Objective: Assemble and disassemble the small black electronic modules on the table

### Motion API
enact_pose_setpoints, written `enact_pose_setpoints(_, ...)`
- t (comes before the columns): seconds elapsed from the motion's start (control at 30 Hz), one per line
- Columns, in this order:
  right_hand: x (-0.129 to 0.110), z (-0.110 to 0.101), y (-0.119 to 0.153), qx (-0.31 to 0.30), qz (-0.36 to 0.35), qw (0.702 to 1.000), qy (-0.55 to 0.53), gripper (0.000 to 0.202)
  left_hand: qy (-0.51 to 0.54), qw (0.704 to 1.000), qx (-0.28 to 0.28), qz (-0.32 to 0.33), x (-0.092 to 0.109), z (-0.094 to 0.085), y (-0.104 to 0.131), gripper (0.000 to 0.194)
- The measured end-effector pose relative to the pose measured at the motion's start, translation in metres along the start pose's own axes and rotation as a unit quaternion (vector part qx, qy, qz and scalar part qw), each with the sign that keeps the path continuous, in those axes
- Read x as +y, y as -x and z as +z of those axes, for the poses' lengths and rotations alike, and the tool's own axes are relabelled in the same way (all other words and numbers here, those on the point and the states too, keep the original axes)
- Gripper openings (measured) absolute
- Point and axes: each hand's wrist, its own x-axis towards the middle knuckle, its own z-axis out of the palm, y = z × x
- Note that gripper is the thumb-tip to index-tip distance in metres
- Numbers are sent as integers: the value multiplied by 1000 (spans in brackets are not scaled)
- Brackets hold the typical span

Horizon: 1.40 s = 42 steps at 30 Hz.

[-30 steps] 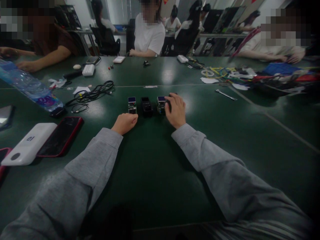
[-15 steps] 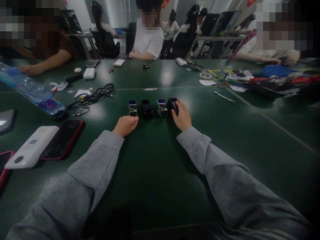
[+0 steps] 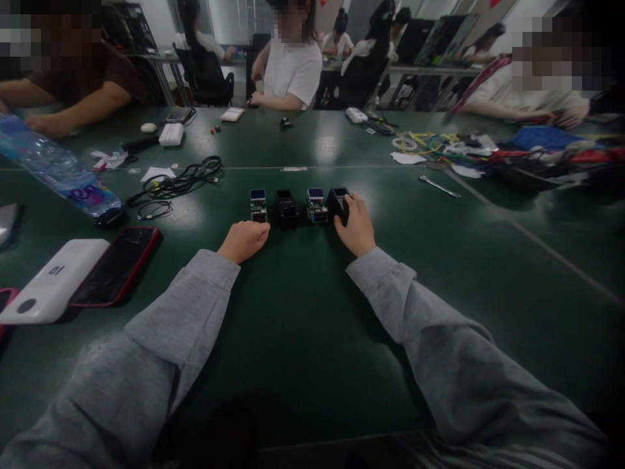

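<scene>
Two small green circuit boards with screens and two black plastic cases stand in a row on the green table, alternating. At the left end is one circuit board (image 3: 258, 203), its near edge just behind my left hand (image 3: 245, 239). That hand is curled into a fist, and I see nothing in it. To its right come a black case (image 3: 286, 207) and a second circuit board (image 3: 316, 204). My right hand (image 3: 357, 228) grips the black case (image 3: 337, 200) at the right end, thumb on the near side and fingers over its right side, partly covering it.
Left on the table (image 3: 293, 339) lie a red-edged phone (image 3: 117, 267), a white power bank (image 3: 56, 280), a tilted water bottle (image 3: 63, 172) and black cables (image 3: 188, 179). A wrench (image 3: 439, 187) and a cable heap (image 3: 517, 156) lie right. Several people sit beyond.
My view has shifted slightly, so the table things sit a little higher. Both hands keep their places by the row. The person across has raised an arm.
</scene>
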Motion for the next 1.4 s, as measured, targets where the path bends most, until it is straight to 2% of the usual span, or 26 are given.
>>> enact_pose_setpoints(0.3,-3,-2,0,24,7,1000,-5,50,0,1000,2,0,0,0,0,23)
enact_pose_setpoints(0.47,4,4,-4,59,24,997,-32,41,-2,1000,4,1,0,0,1,23)
enact_pose_setpoints(0.57,14,6,-9,80,59,993,-68,40,-5,1000,3,2,-1,1,1,23)
enact_pose_setpoints(0.77,30,10,-14,98,184,966,-151,38,0,1000,11,4,-3,4,1,24)
enact_pose_setpoints(0.93,28,10,-12,119,129,980,-89,55,0,1000,6,-5,-1,1,1,23)
enact_pose_setpoints(1.0,26,9,-11,122,113,983,-71,49,3,1000,4,-3,0,0,1,23)
enact_pose_setpoints(1.1,28,9,-12,123,125,978,-111,36,3,1000,2,-1,0,-1,1,22)
enact_pose_setpoints(1.17,30,9,-13,120,139,974,-135,34,2,1000,2,-3,0,0,1,22)
enact_pose_setpoints(1.4,26,5,-10,150,182,970,-61,47,-3,1000,1,-6,-1,1,1,24)
